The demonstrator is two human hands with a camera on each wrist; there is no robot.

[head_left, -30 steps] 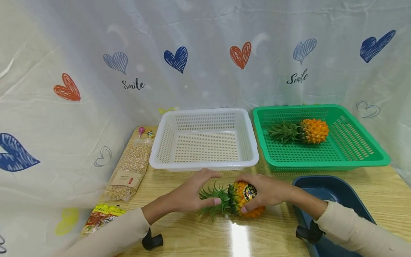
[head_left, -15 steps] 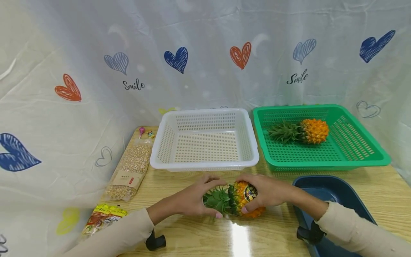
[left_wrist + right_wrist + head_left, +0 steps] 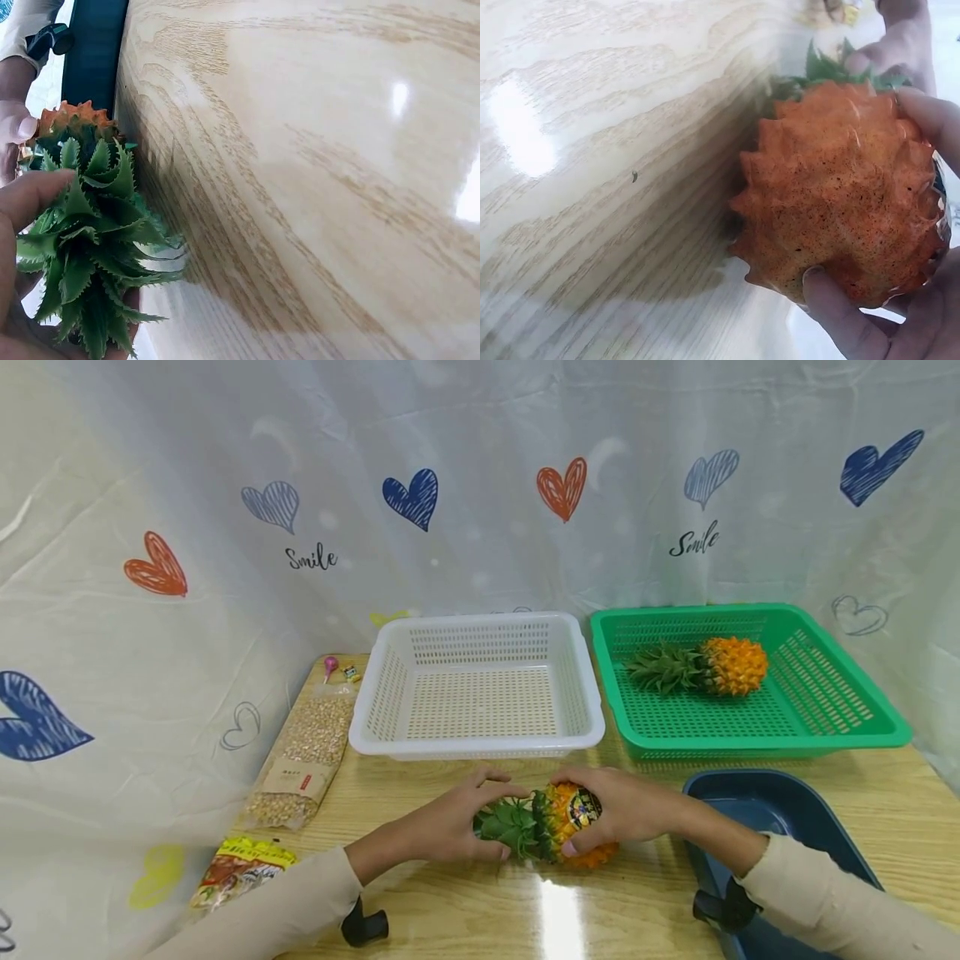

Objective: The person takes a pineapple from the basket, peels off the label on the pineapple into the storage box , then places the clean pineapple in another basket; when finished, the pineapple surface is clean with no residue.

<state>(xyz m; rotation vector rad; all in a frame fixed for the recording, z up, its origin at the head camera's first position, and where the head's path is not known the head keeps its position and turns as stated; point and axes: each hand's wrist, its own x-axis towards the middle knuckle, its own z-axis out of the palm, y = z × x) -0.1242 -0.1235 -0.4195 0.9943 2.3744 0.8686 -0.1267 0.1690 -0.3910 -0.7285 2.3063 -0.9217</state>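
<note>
We see a small plastic pineapple with a knobbly orange body and a spiky green crown (image 3: 551,831) lying on its side on the glossy, pale wooden table (image 3: 465,918), just near of the white perforated plastic basket (image 3: 480,689). Its long axis runs left to right, crown pointing left and rounded orange base pointing right, with a dark round sticker on the upper side. Our left hand (image 3: 453,818) reaches in from the left, fingers curled around the stiff serrated leaves. Our right hand (image 3: 622,806) comes from the right, fingers and thumb wrapped over the bumpy orange body. Both forearms in beige sleeves rest low over the table. Farther right, a green perforated plastic basket (image 3: 825,710) holds a second orange pineapple (image 3: 708,667), its crown also pointing left. A dark blue smooth plastic tub (image 3: 757,802) sits at the near right. A clear bag of pale kernels (image 3: 303,760) lies at the left.
</note>
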